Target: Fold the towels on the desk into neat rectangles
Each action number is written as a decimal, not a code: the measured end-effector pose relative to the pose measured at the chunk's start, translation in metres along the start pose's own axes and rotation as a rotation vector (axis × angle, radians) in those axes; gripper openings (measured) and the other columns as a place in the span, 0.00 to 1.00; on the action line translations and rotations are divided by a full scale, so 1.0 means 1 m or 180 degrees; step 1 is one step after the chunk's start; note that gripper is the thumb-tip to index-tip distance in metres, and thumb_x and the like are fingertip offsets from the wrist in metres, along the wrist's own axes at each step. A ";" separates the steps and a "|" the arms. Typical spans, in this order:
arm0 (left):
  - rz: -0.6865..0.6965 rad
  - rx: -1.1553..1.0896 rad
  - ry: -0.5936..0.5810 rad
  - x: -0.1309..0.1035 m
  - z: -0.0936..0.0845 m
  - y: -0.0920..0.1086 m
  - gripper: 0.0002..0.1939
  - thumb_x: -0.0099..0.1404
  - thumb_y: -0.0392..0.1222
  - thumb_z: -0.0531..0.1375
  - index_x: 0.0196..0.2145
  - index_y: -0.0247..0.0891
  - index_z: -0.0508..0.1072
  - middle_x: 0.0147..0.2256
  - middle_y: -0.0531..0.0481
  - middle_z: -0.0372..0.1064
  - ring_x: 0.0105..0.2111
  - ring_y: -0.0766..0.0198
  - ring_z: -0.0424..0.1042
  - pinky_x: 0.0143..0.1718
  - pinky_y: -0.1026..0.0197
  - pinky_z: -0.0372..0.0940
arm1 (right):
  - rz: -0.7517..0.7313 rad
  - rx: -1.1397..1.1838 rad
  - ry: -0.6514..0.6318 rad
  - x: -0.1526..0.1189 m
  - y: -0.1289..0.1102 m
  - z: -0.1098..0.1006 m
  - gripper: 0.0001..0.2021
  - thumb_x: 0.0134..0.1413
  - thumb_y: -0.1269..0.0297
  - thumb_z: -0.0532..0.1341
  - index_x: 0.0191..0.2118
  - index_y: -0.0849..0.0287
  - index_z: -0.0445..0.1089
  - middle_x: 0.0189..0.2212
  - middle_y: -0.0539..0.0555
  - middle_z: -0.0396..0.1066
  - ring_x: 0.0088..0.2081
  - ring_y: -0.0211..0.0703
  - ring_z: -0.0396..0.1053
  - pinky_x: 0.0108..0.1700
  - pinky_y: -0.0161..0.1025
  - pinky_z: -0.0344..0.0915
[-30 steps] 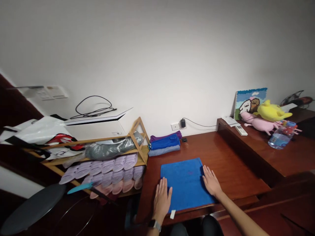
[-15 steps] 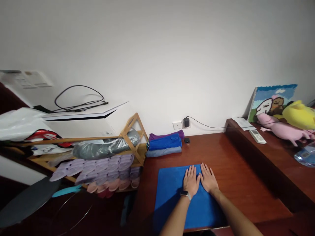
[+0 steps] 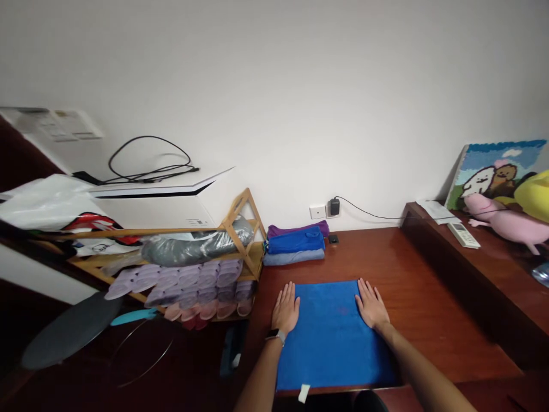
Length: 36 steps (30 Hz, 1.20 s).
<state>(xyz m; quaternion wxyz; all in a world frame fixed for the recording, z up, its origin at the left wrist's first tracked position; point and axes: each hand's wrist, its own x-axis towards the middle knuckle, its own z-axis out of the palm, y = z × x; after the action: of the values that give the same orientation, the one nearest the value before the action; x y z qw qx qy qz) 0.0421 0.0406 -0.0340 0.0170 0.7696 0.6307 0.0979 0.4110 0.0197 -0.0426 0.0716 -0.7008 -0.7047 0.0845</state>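
Note:
A blue cloth (image 3: 328, 337) lies spread flat on the brown wooden table (image 3: 433, 320), with a small white tag (image 3: 303, 393) poking out at its near edge. My left hand (image 3: 286, 309), with a watch on the wrist, rests flat at the cloth's far left corner, fingers stretched out. At the far right corner my right hand (image 3: 372, 304) lies flat too, partly over the cloth's edge. Neither hand grips anything. Behind the cloth sit several rolled cloths, a purple one (image 3: 295, 229), a blue one (image 3: 295, 240) and a grey-blue one (image 3: 294, 257).
To the left stands a wooden rack (image 3: 246, 229) with slippers (image 3: 184, 274) and a white box (image 3: 158, 209). A black charger (image 3: 335, 206) is plugged into the wall. On the raised ledge at right are a remote control (image 3: 463, 235), a pink plush toy (image 3: 506, 220) and a picture (image 3: 493, 174).
My hands have moved apart from the cloth's middle and right side, the left one out to the left edge. The view has shifted a little, and the white tag now shows.

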 end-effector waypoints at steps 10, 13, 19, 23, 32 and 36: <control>0.0174 0.0015 0.0104 -0.001 -0.033 0.042 0.31 0.78 0.48 0.43 0.73 0.34 0.55 0.72 0.40 0.53 0.72 0.54 0.53 0.73 0.43 0.51 | 0.0079 0.0226 0.0044 -0.006 -0.013 -0.022 0.34 0.73 0.52 0.35 0.77 0.62 0.40 0.77 0.54 0.39 0.77 0.46 0.37 0.75 0.51 0.41; 0.0667 -0.0286 0.0406 -0.022 -0.038 0.101 0.31 0.80 0.48 0.41 0.75 0.37 0.49 0.73 0.45 0.49 0.73 0.57 0.50 0.73 0.45 0.51 | -0.0138 0.0289 0.0377 -0.017 -0.015 -0.017 0.34 0.74 0.51 0.34 0.77 0.60 0.39 0.77 0.52 0.39 0.77 0.43 0.36 0.76 0.49 0.38; 0.1265 -0.0749 0.0365 -0.070 -0.031 0.226 0.32 0.80 0.48 0.42 0.76 0.45 0.37 0.75 0.52 0.40 0.74 0.58 0.46 0.73 0.49 0.53 | -0.0070 0.0145 -0.0025 -0.004 -0.010 -0.006 0.33 0.72 0.53 0.39 0.76 0.61 0.46 0.76 0.56 0.44 0.76 0.50 0.40 0.75 0.55 0.41; 0.1131 -0.0719 0.0219 -0.046 -0.019 0.246 0.31 0.80 0.47 0.41 0.76 0.45 0.39 0.75 0.54 0.40 0.75 0.60 0.43 0.74 0.49 0.52 | -0.0186 -0.0009 0.0049 -0.002 -0.006 0.009 0.32 0.69 0.60 0.44 0.75 0.56 0.51 0.75 0.54 0.46 0.76 0.51 0.41 0.75 0.56 0.43; 0.0862 -0.0621 -0.0267 0.040 0.026 0.224 0.31 0.79 0.49 0.37 0.74 0.39 0.53 0.74 0.48 0.50 0.74 0.60 0.47 0.75 0.47 0.47 | -0.0108 0.0257 0.0031 -0.007 -0.009 0.004 0.32 0.70 0.60 0.42 0.76 0.60 0.45 0.76 0.53 0.42 0.77 0.48 0.38 0.76 0.54 0.37; 0.0521 -0.0128 -0.0159 0.026 0.017 0.129 0.30 0.79 0.48 0.39 0.74 0.40 0.54 0.73 0.48 0.51 0.74 0.56 0.49 0.74 0.44 0.49 | -0.0020 0.0318 0.0104 -0.006 -0.012 0.003 0.33 0.73 0.54 0.38 0.77 0.61 0.44 0.76 0.53 0.44 0.76 0.48 0.40 0.76 0.54 0.37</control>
<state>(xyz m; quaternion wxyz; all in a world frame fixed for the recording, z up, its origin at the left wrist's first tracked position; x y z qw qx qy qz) 0.1748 0.0410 -0.0281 0.0402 0.8203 0.5629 0.0925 0.3991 0.0135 -0.0430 0.1182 -0.6954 -0.7006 0.1079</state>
